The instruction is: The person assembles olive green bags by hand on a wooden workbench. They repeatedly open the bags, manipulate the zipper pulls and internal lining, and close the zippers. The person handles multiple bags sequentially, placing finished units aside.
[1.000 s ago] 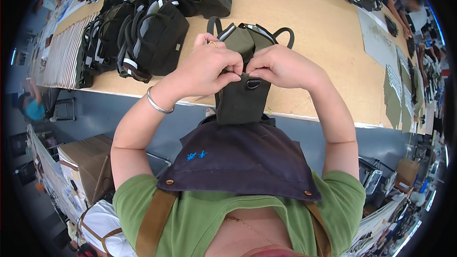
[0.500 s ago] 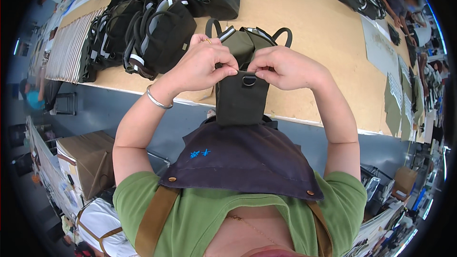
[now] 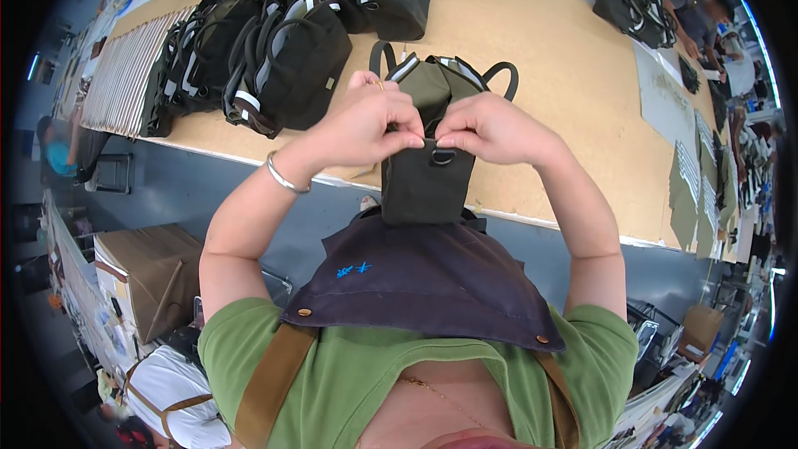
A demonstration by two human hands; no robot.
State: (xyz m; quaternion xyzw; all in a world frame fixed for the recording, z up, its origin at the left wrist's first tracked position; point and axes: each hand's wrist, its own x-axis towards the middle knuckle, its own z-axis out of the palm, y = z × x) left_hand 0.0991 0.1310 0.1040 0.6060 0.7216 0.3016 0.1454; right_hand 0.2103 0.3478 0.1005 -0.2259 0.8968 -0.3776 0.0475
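Note:
A dark, nearly black bag (image 3: 426, 193) stands end-on at the table's near edge, against my apron. Olive cloth (image 3: 431, 91) shows in its upper part, and two looped handles (image 3: 504, 75) stick out at the sides. My left hand (image 3: 371, 123) pinches the top edge of the bag's near end between thumb and fingers. Close beside it, my right hand (image 3: 494, 130) pinches the same edge. Just below the right fingertips hangs a metal D-ring (image 3: 442, 157). My fingers hide part of the rim and the opening.
Several similar dark bags (image 3: 303, 58) crowd the table's left side, beside a row of striped flat pieces (image 3: 133, 75). More bags (image 3: 632, 12) and a person (image 3: 697, 21) are at the far right. Cut olive pieces (image 3: 686, 183) lie along the right edge.
My fingertips have come closer together along the bag's edge, both hands still pinching. The whole view has shifted slightly, so the bag and table appear a little lower and further right.

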